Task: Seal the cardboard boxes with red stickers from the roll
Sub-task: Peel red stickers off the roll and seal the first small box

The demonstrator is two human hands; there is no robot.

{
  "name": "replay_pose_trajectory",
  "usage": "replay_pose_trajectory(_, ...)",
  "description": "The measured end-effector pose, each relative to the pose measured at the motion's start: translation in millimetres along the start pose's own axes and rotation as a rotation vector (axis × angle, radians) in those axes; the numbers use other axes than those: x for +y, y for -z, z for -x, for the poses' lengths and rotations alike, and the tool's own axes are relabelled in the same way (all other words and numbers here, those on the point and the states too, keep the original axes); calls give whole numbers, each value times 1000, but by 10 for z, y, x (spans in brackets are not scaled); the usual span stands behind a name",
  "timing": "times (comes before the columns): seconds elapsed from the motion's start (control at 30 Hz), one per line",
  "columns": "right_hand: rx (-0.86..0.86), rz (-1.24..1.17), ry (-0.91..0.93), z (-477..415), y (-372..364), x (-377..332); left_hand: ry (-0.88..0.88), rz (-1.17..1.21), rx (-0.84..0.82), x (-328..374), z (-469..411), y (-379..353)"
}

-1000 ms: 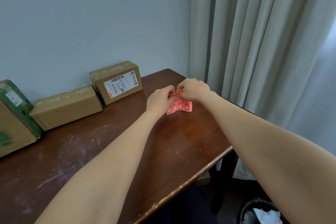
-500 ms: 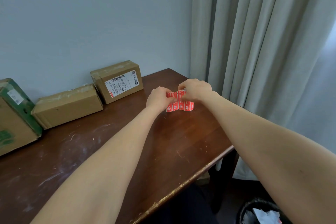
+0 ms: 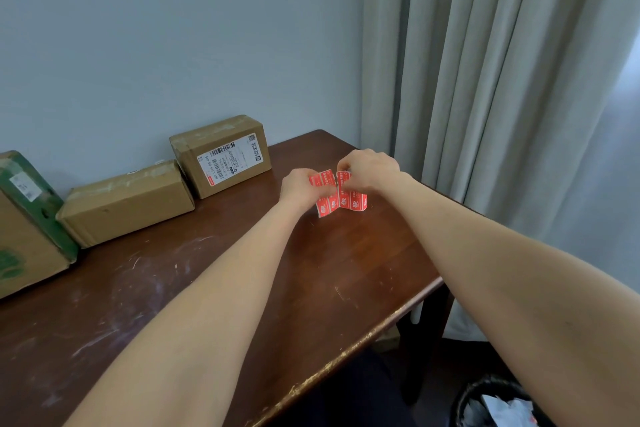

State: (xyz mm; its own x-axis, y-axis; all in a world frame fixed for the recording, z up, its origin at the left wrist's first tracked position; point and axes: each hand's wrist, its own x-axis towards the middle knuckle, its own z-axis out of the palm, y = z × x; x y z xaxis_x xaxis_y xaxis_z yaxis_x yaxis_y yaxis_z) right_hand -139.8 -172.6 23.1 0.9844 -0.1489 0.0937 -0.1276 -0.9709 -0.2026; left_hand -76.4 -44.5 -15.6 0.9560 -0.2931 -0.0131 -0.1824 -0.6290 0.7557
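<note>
Sticker strip (image 3: 343,200) is pinched by the curled fingers of left hand (image 3: 298,189) and right hand (image 3: 370,170) near the table's (image 3: 311,288) far right corner.

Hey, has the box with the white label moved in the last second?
No. The labelled box still stands by the wall, right next to the plain box, same as earlier.

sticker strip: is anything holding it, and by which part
Both hands hold the sticker strip by its top: left hand at the top left, right hand at the top right.
</note>
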Motion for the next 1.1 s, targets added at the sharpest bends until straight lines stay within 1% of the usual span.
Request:
replay_pose_trajectory(0.07,-9,-8,-4,-4,1,4,43,80,-40,-24,5,0)
replay_pose_trajectory(0.17,-15,-5,-2,-7,-3,3,80,92,-90,-61,6,-19)
replay_pose_trajectory(0.37,-28,0,-4,-17,5,13,108,78,-38,-50,-9,-94)
replay_pose_trajectory(0.77,-22,-17,-6,-25,-4,10,180,104,-29,18,-42,-134)
replay_pose_trajectory(1.0,-32,-11,-32,-28,8,20,135,149,-44,0,-48,-128)
replay_pose_trajectory(1.1,-54,14,-41,-28,29,0,110,113,-53,4,-42,-121)
